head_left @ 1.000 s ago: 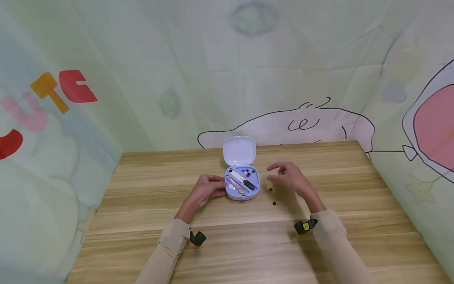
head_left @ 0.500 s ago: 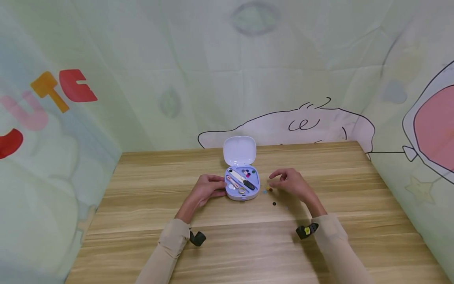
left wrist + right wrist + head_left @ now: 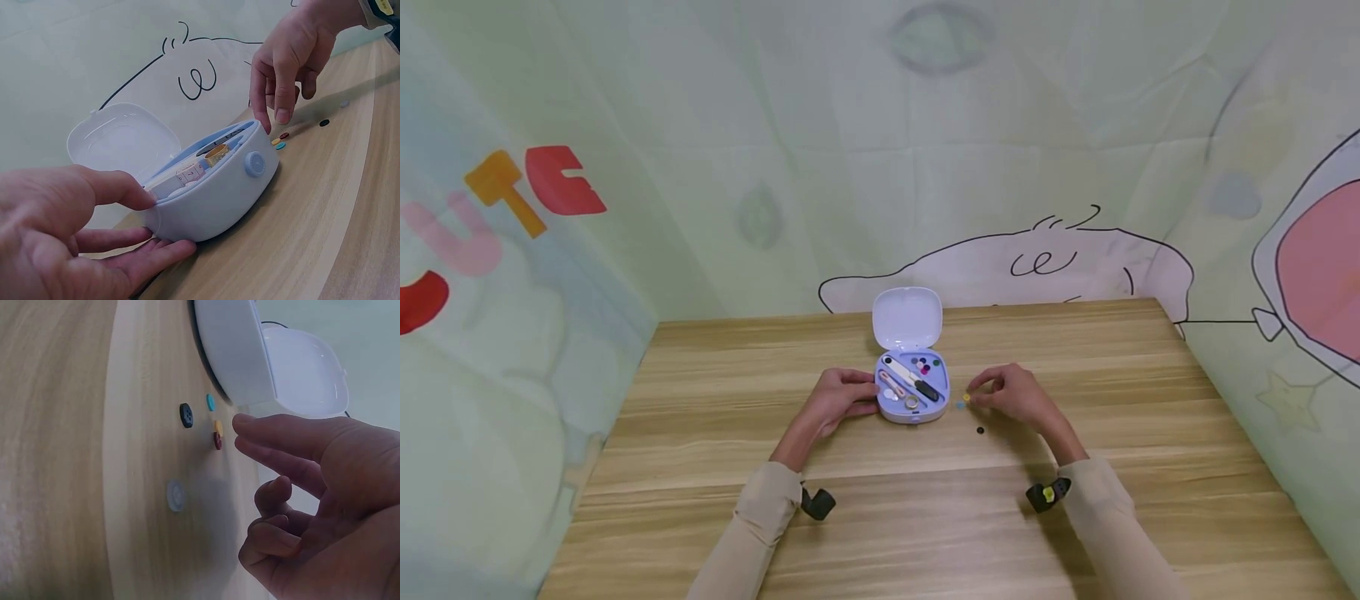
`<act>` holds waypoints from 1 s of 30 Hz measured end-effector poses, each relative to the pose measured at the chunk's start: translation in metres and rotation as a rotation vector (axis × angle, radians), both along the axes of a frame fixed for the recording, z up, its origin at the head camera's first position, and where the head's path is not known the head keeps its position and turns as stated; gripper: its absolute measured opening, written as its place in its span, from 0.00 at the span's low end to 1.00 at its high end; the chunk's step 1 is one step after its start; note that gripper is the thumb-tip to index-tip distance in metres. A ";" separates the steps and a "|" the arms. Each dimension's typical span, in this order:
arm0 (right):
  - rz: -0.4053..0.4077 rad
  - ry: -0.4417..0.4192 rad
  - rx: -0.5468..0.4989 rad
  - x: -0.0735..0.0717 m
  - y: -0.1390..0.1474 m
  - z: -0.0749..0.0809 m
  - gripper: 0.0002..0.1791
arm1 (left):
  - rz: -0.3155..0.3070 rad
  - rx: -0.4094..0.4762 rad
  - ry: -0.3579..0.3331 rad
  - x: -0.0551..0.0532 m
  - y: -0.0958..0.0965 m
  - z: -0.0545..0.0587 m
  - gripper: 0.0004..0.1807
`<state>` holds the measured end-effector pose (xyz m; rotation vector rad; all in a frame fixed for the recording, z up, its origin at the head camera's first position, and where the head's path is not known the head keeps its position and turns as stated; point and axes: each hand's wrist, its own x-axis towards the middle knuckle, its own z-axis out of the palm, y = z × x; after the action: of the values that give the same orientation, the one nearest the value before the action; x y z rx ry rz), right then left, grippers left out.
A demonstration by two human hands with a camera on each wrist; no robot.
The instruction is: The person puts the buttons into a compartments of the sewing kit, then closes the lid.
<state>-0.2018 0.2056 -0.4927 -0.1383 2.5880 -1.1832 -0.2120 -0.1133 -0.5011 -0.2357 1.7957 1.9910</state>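
A pale blue sewing box (image 3: pixel 912 418) stands on the table with its white lid tipped back. My left hand (image 3: pixel 835 396) holds its left side, thumb at the rim and fingers against the lower wall in the left wrist view. To the box's right, my right hand (image 3: pixel 1017 396) reaches down with thumb and forefinger extended beside the loose buttons, nothing between them. Close to those fingertips lie a yellow button (image 3: pixel 219 427), a dark red button (image 3: pixel 217 440) and a turquoise button (image 3: pixel 210 402). A black button (image 3: pixel 186 415) and a clear button (image 3: pixel 175 495) lie nearer me.
Inside the box are a black-and-white tool (image 3: pixel 925 389), a rolled tape measure (image 3: pixel 189 174), a gold ring-shaped piece (image 3: pixel 217 154) and several coloured buttons (image 3: pixel 922 365). The wooden table (image 3: pixel 737 517) ends at a printed cloth backdrop (image 3: pixel 760 167).
My right hand has come down toward the loose buttons, its thumb and forefinger drawing closer together. In the head view it now covers the dark red button. My left hand stays on the box.
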 end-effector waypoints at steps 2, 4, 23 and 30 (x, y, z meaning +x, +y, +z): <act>0.002 0.008 0.011 0.000 0.000 -0.002 0.10 | -0.005 -0.002 -0.001 0.000 0.000 0.000 0.19; 0.003 0.012 0.024 -0.001 0.001 -0.005 0.09 | -0.006 -0.003 0.000 0.000 -0.001 0.000 0.19; -0.006 0.043 0.046 0.000 0.000 -0.013 0.02 | 0.005 0.003 0.005 0.000 0.001 -0.001 0.18; -0.005 0.045 0.078 0.001 0.000 -0.014 0.05 | 0.005 0.001 0.006 0.001 0.000 0.001 0.19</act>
<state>-0.2006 0.2056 -0.5063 -0.1438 2.6700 -1.0910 -0.2110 -0.1132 -0.5005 -0.2343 1.7991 1.9978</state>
